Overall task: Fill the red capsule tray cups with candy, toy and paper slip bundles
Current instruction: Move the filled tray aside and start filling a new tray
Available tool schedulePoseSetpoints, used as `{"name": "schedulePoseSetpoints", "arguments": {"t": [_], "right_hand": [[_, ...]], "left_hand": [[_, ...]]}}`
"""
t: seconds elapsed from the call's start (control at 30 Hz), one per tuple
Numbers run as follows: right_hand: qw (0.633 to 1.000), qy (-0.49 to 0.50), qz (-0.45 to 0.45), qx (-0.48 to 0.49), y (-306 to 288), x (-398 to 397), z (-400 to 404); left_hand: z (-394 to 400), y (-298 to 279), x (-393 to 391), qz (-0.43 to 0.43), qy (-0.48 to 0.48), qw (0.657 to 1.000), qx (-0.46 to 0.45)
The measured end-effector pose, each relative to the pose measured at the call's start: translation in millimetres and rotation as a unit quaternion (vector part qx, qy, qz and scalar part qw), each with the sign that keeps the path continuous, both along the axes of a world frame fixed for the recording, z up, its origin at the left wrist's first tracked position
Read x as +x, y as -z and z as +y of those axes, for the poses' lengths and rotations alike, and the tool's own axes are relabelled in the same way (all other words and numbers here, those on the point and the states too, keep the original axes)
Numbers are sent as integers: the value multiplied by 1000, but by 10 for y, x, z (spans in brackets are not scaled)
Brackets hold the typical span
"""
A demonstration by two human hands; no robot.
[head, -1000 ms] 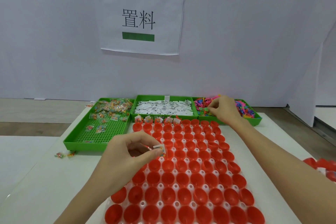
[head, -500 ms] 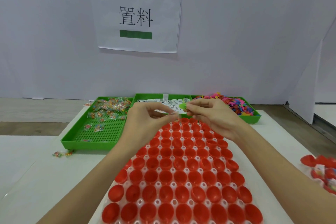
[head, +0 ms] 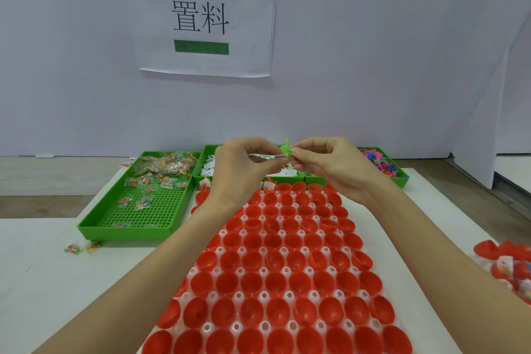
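Head view shows me the left hand (head: 241, 169) and right hand (head: 330, 167) pinching one green toy (head: 286, 149) with a slip above the red capsule tray (head: 275, 267), where I judge only a few far cups are filled, most remaining empty.

Red capsules (head: 508, 261) at rt edge blurred, cut off.

Red capsule tray (head: 287, 273) of open cups

Mostly empty; far-left cups hold bundles (head: 204, 183); a green toy (head: 286, 149) held above its far edge.
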State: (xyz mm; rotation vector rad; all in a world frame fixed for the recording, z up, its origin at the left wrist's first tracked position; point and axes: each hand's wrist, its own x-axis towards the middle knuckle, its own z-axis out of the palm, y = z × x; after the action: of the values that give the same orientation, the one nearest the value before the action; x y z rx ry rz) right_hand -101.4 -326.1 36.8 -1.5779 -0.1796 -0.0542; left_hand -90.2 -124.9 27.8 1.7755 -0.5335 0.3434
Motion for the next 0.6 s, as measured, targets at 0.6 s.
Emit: {"name": "schedulePoseSetpoints", "arguments": {"t": [0.6], "right_hand": [[985,-20,-33,-170,145,54,-94]], "left_hand": [[-42,178,260,18,28,998,46]]}}
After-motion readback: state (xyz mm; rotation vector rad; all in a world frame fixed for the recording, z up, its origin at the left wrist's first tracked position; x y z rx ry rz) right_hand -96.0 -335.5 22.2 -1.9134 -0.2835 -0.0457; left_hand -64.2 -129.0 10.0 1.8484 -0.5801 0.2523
